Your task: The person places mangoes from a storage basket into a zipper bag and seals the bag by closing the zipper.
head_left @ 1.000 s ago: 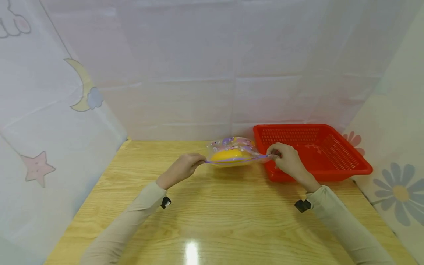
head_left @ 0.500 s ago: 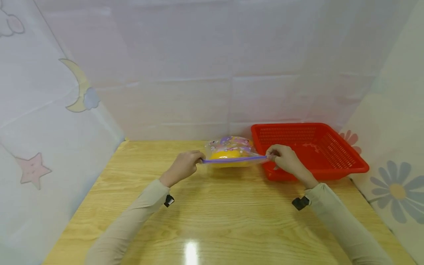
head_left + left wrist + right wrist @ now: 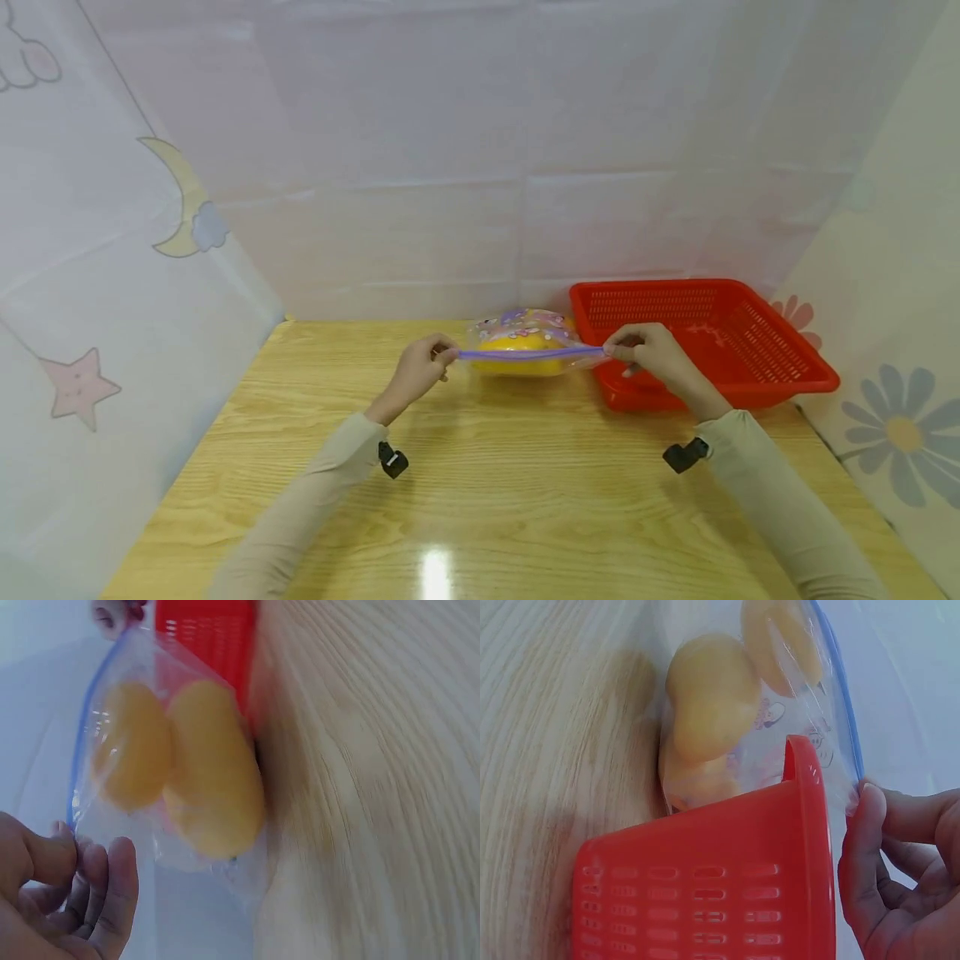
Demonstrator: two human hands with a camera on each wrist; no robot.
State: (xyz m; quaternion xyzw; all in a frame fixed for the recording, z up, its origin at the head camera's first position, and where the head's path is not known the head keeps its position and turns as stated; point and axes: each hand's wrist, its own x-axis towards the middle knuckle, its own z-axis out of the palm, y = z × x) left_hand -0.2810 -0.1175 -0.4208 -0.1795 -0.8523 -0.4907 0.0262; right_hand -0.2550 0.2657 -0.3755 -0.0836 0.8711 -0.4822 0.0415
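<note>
A clear zip bag (image 3: 525, 335) with purple and pink prints lies toward the back of the table, its purple zip strip stretched level toward me. Inside it are several smooth yellow mango-like fruits (image 3: 214, 772), seen through the plastic in both wrist views. My left hand (image 3: 423, 367) pinches the left end of the strip between thumb and forefinger. At the other end, the right hand (image 3: 648, 354) pinches the strip's corner, close by the basket's near left corner. The strip looks straight and taut between the two hands.
A red plastic basket (image 3: 712, 387) with slotted walls stands at the back right, right beside the bag. The wooden table (image 3: 495, 492) meets a pale cloth backdrop (image 3: 405, 208) behind and at both sides.
The zip strip has gone from sagging to straight and lifted a little. My left hand has risen slightly and turned, its fingers now more visible. The right hand stays at its end.
</note>
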